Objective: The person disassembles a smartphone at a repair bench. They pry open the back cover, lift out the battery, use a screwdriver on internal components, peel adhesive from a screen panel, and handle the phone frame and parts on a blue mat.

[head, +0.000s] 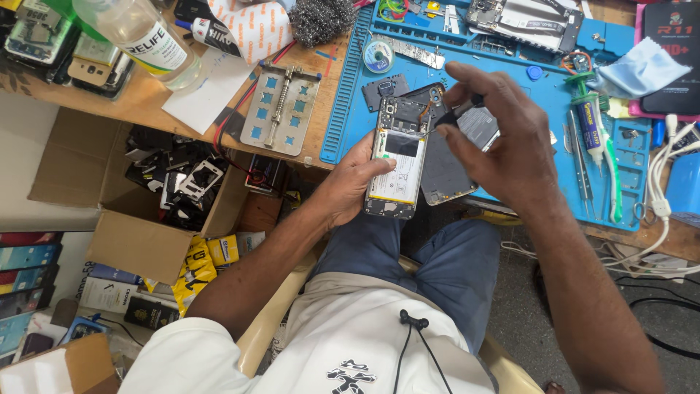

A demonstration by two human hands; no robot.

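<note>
My left hand [355,181] grips an opened phone [397,157] with its back removed, white battery and dark circuit board showing. It holds the phone over the near edge of the blue work mat [350,87]. My right hand [496,138] is above the phone's upper right and pinches a thin dark tool [456,117] whose tip touches the board near the top. A grey back cover [445,175] lies on the mat under my right hand.
A metal clamp fixture [281,109] lies on the wooden bench left of the mat. Screwdrivers and tweezers [594,146] rest on the mat's right side. A cardboard box of phone parts [175,182] sits below left. A clear bottle [142,33] stands at the top left.
</note>
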